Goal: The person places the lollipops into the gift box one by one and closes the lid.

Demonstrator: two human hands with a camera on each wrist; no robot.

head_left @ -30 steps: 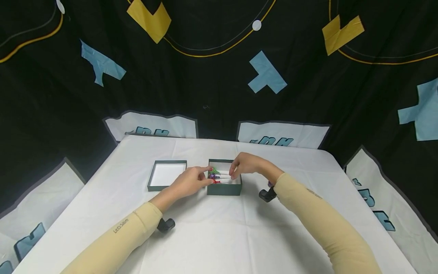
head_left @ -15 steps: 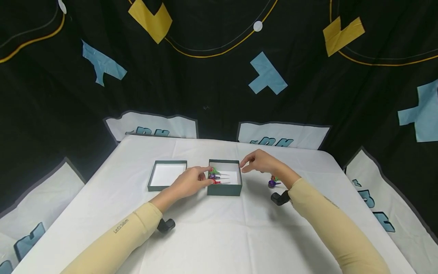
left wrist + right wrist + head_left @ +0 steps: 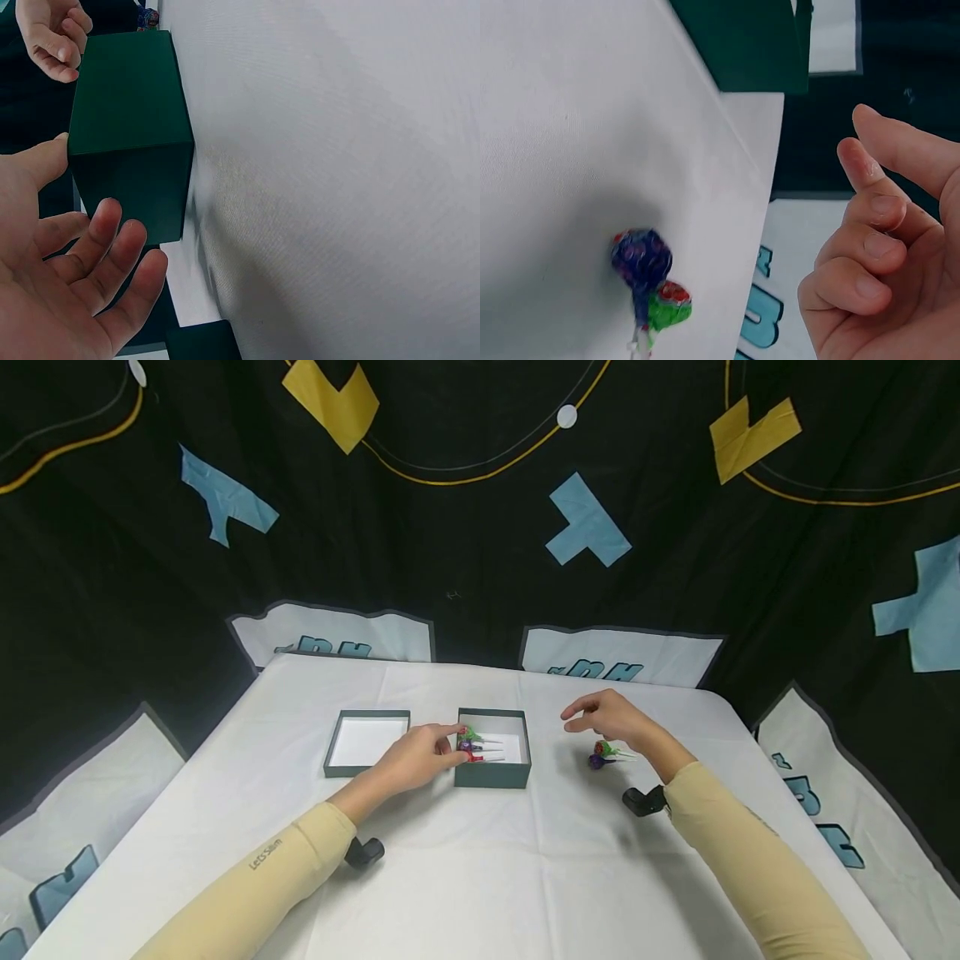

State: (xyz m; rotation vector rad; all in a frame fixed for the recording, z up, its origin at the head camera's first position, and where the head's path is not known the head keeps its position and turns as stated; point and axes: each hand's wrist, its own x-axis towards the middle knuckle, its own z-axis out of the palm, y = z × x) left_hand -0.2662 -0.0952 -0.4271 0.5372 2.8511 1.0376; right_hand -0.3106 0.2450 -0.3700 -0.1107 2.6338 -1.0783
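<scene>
In the head view, my left hand (image 3: 418, 758) touches the left side of a dark green box (image 3: 492, 777), thumb and index finger spread at its rim. The left wrist view shows its other fingers loosely bent beside the box's wall. Several wrapped lollipops (image 3: 471, 745) lie inside, heads to the left and white sticks pointing right; my fingers partly cover the heads. My right hand (image 3: 611, 717) hovers over the table to the right of the box, fingers loosely bent, holding nothing. Below it lie a purple lollipop (image 3: 597, 762) and a red-and-green lollipop (image 3: 602, 748).
A shallow green-edged box lid (image 3: 369, 743), white inside, lies left of the box, partly behind the left hand. Everything stands on a table with a white cloth (image 3: 465, 877). A black printed curtain (image 3: 450, 552) hangs behind it.
My right hand has withdrawn from inside the box and moved right, above the table. The two lollipops there have come into view. The left hand has stayed at the box.
</scene>
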